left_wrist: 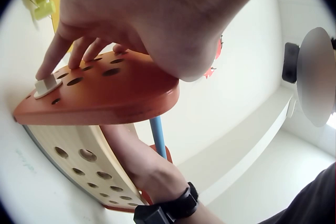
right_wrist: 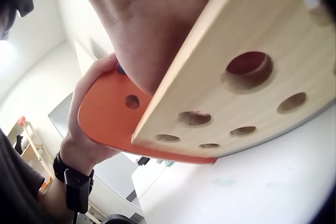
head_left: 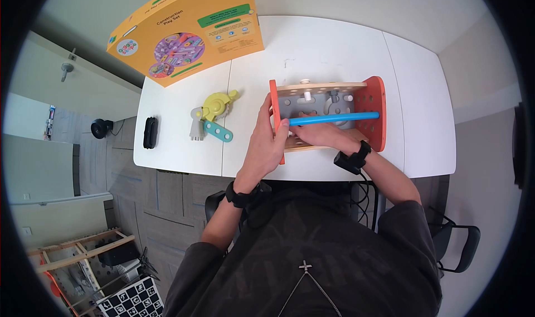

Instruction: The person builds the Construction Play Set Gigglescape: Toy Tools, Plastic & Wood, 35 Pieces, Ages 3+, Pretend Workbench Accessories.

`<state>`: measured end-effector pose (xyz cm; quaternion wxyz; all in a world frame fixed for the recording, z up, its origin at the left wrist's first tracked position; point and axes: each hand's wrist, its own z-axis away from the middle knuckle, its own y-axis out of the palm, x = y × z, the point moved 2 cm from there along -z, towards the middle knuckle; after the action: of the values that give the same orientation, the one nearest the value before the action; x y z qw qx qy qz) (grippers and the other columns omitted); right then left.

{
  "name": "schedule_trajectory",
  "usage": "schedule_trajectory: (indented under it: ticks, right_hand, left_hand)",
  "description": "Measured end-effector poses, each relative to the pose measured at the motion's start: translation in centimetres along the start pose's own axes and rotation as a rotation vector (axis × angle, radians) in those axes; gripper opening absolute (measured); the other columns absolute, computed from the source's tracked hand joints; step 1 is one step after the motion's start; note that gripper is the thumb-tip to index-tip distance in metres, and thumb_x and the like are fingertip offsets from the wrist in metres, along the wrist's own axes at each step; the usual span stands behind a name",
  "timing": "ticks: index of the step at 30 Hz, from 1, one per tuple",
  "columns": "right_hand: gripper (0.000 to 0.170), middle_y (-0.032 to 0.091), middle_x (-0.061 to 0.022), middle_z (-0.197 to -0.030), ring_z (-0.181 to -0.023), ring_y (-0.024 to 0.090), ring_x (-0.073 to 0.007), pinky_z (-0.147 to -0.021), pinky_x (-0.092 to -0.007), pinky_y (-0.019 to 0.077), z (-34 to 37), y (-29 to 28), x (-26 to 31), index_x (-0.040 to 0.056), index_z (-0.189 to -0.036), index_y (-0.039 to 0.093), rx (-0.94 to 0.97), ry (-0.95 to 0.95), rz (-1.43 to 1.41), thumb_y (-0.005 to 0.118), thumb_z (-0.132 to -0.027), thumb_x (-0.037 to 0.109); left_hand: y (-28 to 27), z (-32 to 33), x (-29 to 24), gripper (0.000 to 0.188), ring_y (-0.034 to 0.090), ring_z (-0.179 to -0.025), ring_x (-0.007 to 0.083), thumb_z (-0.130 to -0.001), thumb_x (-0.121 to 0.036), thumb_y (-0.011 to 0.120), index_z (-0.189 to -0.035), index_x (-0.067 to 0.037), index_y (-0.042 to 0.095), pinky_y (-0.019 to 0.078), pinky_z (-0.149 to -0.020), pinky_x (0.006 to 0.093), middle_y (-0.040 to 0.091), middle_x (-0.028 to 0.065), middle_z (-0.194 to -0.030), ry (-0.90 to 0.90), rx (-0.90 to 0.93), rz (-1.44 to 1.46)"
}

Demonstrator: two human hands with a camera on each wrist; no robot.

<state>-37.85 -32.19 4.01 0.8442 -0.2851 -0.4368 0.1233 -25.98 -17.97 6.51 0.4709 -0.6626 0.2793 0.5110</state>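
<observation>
A toy toolbox with orange end panels (head_left: 377, 113), pale wooden sides and a blue bar (head_left: 337, 118) stands on the white table. My left hand (head_left: 264, 144) holds its left end panel, thumb by the bar's end and fingers spread down the outer face. In the left wrist view, one fingertip presses a white hex-shaped piece (left_wrist: 48, 85) on that face. Under the bar, my right hand (head_left: 320, 134) reaches inside toward the same panel. Its fingertips are mostly hidden, so I cannot tell what they hold. A white screw (head_left: 307, 96) and a grey bolt (head_left: 334, 97) sit at the far side.
Left of the toolbox lie a yellow-green toy saw (head_left: 216, 105), a grey toy piece (head_left: 197, 124) and a teal strip with holes (head_left: 218, 131). A black case (head_left: 150, 132) rests near the table's left edge. Behind them stands a yellow play-set box (head_left: 234, 35).
</observation>
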Motion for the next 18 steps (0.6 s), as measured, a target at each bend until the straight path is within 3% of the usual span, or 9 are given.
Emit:
schedule_trajectory:
  ticks: [1,4,10,18]
  right_hand:
    - [0.059,0.075,-0.0247,-0.100,-0.095,0.073,-0.0396,-0.084,-0.0503,0.0554,0.2,0.0,-0.1,0.0019,-0.123,0.075,-0.010,-0.026,-0.009,0.055,-0.109,0.056]
    - [0.051,0.071,-0.0195,-0.097,-0.093,0.072,-0.0363,-0.082,-0.0485,0.0548,0.1,0.5,-0.9,0.0031,-0.125,0.069,-0.071,-0.185,0.009,0.063,-0.107,0.051]
    - [0.045,0.067,-0.0150,-0.097,-0.095,0.071,-0.0335,-0.084,-0.0449,0.0541,0.0,0.8,-2.2,0.0058,-0.126,0.058,-0.037,-0.245,0.035,0.068,-0.106,0.045]
    - [0.046,0.074,-0.0209,-0.108,-0.105,0.074,-0.0375,-0.089,-0.0476,0.0553,0.4,-0.1,-0.7,0.0032,-0.124,0.062,-0.041,-0.107,-0.028,0.062,-0.110,0.047]
  left_hand:
    - [0.0,0.0,-0.1,0.065,0.059,-0.138,0.0378,-0.114,-0.030,0.047,-0.169,-0.003,0.026,0.0465,-0.114,0.0452,0.054,0.0273,-0.153,-0.009,0.004,0.007]
    - [-0.3,-0.1,-0.3,0.070,0.056,-0.143,0.0427,-0.112,-0.028,0.051,-0.170,0.000,0.023,0.0486,-0.115,0.0470,0.047,0.0315,-0.160,-0.028,0.025,0.017]
    - [-0.3,-0.2,-0.2,0.074,0.056,-0.144,0.0453,-0.110,-0.028,0.054,-0.170,0.000,0.021,0.0493,-0.116,0.0478,0.044,0.0337,-0.162,-0.042,0.035,0.026]
    - [-0.4,-0.1,-0.6,0.074,0.050,-0.150,0.0442,-0.111,-0.027,0.054,-0.170,0.001,0.021,0.0472,-0.118,0.0485,0.042,0.0327,-0.164,-0.069,0.048,0.024]
